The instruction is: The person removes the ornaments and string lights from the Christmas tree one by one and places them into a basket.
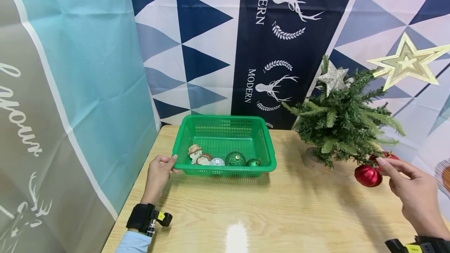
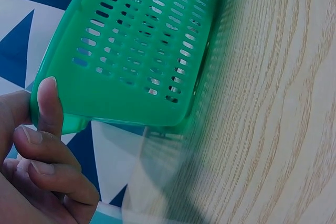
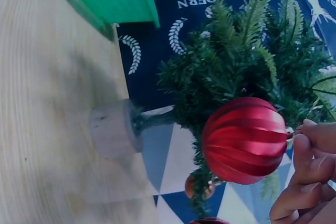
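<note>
My left hand (image 1: 159,175) pinches the near left corner of a green plastic basket (image 1: 225,170), its thumb and finger on the rim. Inside the basket lie a snowman ornament (image 1: 199,155), a white bauble (image 1: 217,162) and two green glitter baubles (image 1: 235,159). At the right, my right hand (image 1: 413,188) pinches the top of a red ribbed bauble (image 3: 245,140) between thumb and finger. The bauble hangs beside the lower right branches of a small artificial Christmas tree (image 1: 342,116). In the right wrist view the tree's pale round base (image 3: 116,129) stands on the table.
A silver star (image 1: 334,78) sits on the tree, and a large gold star (image 1: 406,62) shows at its upper right. Another red bauble (image 1: 389,155) is behind the right hand. Patterned cloth (image 1: 204,50) backs the wooden table (image 1: 225,210).
</note>
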{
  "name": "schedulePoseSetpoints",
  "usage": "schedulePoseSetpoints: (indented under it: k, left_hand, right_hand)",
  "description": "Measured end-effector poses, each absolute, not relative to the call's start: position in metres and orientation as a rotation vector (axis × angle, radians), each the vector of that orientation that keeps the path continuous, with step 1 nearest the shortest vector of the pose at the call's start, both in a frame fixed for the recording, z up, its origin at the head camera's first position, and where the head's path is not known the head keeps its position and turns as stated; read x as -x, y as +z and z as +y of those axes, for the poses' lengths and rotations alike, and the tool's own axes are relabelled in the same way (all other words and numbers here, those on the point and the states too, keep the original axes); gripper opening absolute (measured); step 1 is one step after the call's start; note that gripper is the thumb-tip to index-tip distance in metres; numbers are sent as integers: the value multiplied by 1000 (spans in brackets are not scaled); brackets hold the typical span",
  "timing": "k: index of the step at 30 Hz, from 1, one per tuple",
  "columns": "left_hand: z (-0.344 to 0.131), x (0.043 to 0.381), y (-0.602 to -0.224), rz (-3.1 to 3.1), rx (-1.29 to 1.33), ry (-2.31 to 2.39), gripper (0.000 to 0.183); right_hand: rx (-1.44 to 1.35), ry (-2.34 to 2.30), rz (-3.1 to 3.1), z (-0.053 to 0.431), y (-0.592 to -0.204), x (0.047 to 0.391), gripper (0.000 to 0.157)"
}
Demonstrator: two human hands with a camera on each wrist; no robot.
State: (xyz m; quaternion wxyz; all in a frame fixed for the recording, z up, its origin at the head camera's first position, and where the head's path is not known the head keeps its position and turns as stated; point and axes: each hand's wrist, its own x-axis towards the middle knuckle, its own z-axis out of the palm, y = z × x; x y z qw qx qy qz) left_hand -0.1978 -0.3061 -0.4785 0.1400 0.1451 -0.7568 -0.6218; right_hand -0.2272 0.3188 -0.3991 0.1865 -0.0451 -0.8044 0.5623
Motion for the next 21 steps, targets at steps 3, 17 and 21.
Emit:
schedulePoseSetpoints:
  k: [3, 17, 21]
  left_hand:
    - [-306, 198, -479, -2179, -415, -1806, 30]
    - [-307, 198, -478, -2187, -402, -1784, 30]
    - [-307, 197, -479, -2194, -394, -1791, 30]
  right_hand:
    - [103, 1544, -2227, 317, -395, 226, 11]
    - [209, 1163, -2297, 312, -379, 219, 6]
    - [280, 1002, -2375, 312, -378, 219, 25]
